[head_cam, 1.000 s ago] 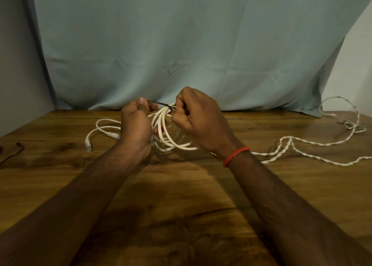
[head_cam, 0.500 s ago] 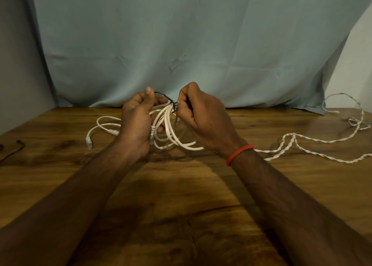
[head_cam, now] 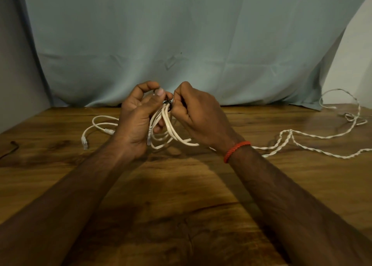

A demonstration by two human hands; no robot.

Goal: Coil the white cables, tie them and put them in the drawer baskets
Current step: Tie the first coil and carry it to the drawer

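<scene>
A coiled white cable (head_cam: 171, 131) hangs between my two hands above the wooden table (head_cam: 181, 185). A thin dark tie (head_cam: 168, 103) wraps the top of the coil. My left hand (head_cam: 136, 120) pinches one end of the tie between thumb and forefinger, palm turned toward me. My right hand (head_cam: 197, 116) grips the tie's other side against the coil. The cable's loose end with its plug (head_cam: 84, 143) trails on the table to the left. A second, twisted white cable (head_cam: 314, 137) lies spread out on the right.
A grey-blue cloth (head_cam: 181, 44) hangs behind the table's far edge. A dark cord (head_cam: 10, 148) lies at the table's left edge. A red thread band (head_cam: 236, 150) circles my right wrist. No drawer baskets are in view.
Both hands have lifted the coil slightly. My left hand has rolled palm-up, its thumb now pressed on the tie's end, closer to my right hand.
</scene>
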